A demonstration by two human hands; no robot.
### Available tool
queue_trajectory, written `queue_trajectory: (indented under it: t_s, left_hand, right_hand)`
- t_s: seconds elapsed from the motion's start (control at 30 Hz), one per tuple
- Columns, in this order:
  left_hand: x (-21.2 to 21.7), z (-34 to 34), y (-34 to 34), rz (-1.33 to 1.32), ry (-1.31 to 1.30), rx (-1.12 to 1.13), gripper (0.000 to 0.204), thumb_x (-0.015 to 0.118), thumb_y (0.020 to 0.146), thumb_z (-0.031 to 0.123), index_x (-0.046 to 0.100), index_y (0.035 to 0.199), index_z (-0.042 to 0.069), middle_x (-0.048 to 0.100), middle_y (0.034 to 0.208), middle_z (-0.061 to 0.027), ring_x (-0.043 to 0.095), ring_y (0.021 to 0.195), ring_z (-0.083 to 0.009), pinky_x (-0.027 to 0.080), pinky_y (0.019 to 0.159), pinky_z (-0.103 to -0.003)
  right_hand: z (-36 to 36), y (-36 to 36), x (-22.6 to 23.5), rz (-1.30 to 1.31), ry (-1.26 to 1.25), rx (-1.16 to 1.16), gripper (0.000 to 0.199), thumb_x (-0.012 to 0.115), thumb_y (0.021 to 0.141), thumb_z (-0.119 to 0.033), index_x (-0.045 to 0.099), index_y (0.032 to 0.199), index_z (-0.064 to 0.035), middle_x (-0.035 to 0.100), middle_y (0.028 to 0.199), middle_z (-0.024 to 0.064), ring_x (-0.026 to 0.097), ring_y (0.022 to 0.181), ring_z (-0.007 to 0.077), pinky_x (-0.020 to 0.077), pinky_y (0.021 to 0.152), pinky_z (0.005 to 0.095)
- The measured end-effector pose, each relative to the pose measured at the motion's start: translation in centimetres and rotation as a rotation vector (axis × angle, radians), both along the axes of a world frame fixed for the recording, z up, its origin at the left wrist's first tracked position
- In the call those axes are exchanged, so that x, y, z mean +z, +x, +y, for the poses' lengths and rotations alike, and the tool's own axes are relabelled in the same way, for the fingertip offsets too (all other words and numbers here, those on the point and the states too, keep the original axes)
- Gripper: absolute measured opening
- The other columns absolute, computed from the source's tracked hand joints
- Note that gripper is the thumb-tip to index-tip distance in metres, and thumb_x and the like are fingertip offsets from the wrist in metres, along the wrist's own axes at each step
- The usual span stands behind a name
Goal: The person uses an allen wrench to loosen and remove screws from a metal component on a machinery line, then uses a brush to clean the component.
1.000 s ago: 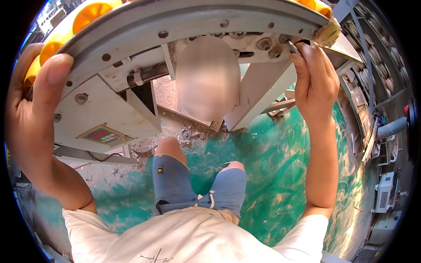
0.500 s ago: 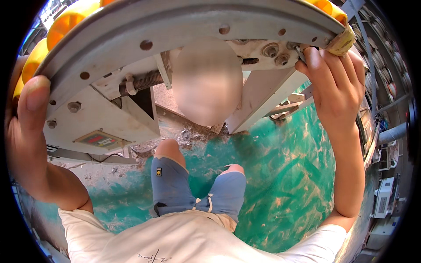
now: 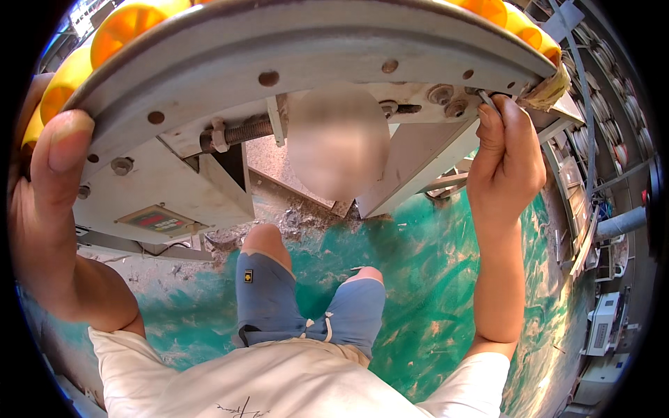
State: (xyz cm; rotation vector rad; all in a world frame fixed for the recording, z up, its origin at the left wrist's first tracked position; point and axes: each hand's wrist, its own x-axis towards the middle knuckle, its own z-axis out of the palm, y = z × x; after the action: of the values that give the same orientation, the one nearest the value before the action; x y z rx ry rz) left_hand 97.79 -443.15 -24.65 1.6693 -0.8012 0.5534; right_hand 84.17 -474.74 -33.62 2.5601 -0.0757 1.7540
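Observation:
A grey curved metal rail (image 3: pixel 327 42) with round holes spans the top of the view, the front edge of a conveyor. At its left end my left hand (image 3: pixel 52 188) grips the edge, thumb on the near face and the other fingers mostly hidden behind it. Below the rail's right end, my right hand (image 3: pixel 506 157) is closed, pinching a thin metal rod (image 3: pixel 489 102) between thumb and index finger. The rod's far end meets the bracket near two bolts (image 3: pixel 440 95); its exact kind is too small to tell.
Yellow rollers (image 3: pixel 132 31) line the rail's far side. Under it are a threaded rod (image 3: pixel 244 131), a white frame with a control panel (image 3: pixel 155 219) and slanted legs. A blurred oval hides the middle. The green floor (image 3: pixel 432 279) is dusty; shelves (image 3: pixel 613 104) stand at right.
My right hand has turned and drawn inward to the left, its fingers now curled tighter around the thin rod. The rail appears shifted slightly right and down; my left hand stays on its edge.

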Motion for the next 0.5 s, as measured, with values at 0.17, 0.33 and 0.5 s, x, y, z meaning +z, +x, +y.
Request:
queue_trajectory:
  t_s: [0.17, 0.33, 0.5]
  left_hand:
    - [-0.2, 0.0, -0.1, 0.005, -0.019, 0.004, 0.044, 0.096, 0.074, 0.030, 0.069, 0.084, -0.004, 0.071, 0.074, -0.0066, 0.062, 0.068, -0.0100, 0.050, 0.065, -0.025]
    - [0.1, 0.0, -0.5, 0.013, 0.011, 0.009, 0.043, 0.096, 0.074, 0.030, 0.069, 0.082, -0.003, 0.070, 0.072, -0.0060, 0.062, 0.065, -0.0093, 0.050, 0.063, -0.024]
    - [0.1, 0.1, 0.0, -0.029, 0.021, 0.041, 0.042, 0.095, 0.075, 0.030, 0.069, 0.081, -0.002, 0.070, 0.071, -0.0054, 0.061, 0.065, -0.0087, 0.050, 0.061, -0.024]
  right_hand:
    - [1.6, 0.3, -0.3, 0.010, 0.044, -0.064, 0.018, 0.076, 0.090, -0.006, 0.065, 0.102, 0.0009, 0.068, 0.086, 0.0115, 0.062, 0.071, 0.0297, 0.0517, 0.064, 0.0358]
    - [-0.6, 0.2, 0.8, -0.024, -0.230, -0.025, 0.020, 0.078, 0.088, -0.009, 0.066, 0.102, -0.0012, 0.067, 0.085, 0.0091, 0.061, 0.071, 0.0282, 0.0502, 0.065, 0.0368]
    - [-1.5, 0.2, 1.8, 0.010, -0.342, 0.041, 0.020, 0.079, 0.088, -0.010, 0.066, 0.101, -0.0018, 0.066, 0.083, 0.0086, 0.060, 0.069, 0.0276, 0.0487, 0.063, 0.0358]
